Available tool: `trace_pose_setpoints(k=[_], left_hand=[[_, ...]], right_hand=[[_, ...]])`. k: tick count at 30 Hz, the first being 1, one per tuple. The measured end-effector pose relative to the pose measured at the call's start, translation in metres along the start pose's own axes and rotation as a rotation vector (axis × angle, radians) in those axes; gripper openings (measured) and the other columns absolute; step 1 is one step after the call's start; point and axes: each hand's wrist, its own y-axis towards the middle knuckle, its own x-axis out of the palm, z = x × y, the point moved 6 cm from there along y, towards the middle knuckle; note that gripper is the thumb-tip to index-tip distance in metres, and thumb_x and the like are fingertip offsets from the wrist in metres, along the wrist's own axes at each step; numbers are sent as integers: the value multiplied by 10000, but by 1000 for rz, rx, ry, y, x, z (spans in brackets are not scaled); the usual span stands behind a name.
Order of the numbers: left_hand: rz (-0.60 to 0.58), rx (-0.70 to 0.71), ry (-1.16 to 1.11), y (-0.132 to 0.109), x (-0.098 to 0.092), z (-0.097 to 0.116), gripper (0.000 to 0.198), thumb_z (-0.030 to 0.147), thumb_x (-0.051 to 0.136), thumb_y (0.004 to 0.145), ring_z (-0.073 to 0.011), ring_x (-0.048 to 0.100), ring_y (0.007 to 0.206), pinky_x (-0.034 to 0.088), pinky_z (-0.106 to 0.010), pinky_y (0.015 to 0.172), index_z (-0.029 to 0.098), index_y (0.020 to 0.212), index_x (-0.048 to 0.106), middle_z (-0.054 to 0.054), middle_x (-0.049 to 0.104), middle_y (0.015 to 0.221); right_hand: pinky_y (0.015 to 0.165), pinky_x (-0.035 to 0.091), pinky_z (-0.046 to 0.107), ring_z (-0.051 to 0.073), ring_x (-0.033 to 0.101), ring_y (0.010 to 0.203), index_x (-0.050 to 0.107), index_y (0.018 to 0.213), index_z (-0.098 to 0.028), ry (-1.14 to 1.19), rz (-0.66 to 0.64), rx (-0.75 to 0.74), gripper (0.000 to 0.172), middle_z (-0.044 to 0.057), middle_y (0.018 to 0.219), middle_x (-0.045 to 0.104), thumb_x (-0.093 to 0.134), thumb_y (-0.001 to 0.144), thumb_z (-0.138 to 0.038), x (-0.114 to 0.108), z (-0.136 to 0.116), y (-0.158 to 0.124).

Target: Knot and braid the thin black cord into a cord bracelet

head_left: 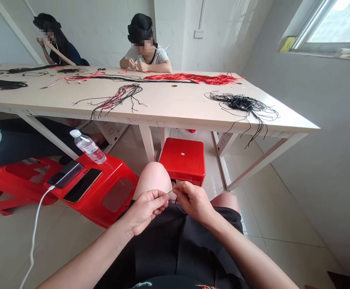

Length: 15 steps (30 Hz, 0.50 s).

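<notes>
Above my lap, my left hand [151, 208] is closed, thumb against the fingers, pinching a thin black cord [170, 192]. A short stretch of it spans the small gap to my right hand [189, 199], whose fingers are also closed on it. Loose dark ends show just below the hands, against my leg and black shorts. On the table ahead lie a tangled bundle of black cords [241, 102] at the right and a bunch of black and red cords [117, 98] near the middle.
A red stool [183, 158] stands ahead of my knees. Left of me, another red stool [114, 172] holds a water bottle [89, 147], a phone [83, 185] and a cabled power bank [65, 175]. Red cords [193, 78] lie farther back; two people sit across the table [168, 108].
</notes>
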Motion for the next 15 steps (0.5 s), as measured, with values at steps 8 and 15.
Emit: trace_pose_setpoints(k=[8, 15], left_hand=[[113, 66, 353, 12, -57, 4, 303, 415, 682, 618, -82, 404, 570, 293, -210, 548, 140, 623, 555, 20, 508, 587], [234, 114, 664, 40, -85, -4, 342, 492, 625, 616, -122, 434, 568, 330, -245, 580, 157, 611, 558, 18, 517, 571]], right_hand=[[508, 412, 199, 101, 516, 516, 573, 789, -185, -52, -15, 202, 195, -9, 616, 600, 444, 858, -314, -28, 73, -34], [503, 375, 219, 112, 469, 501, 588, 760, -189, -190, 9, 381, 293, -18, 572, 555, 443, 828, -434, -54, 155, -60]])
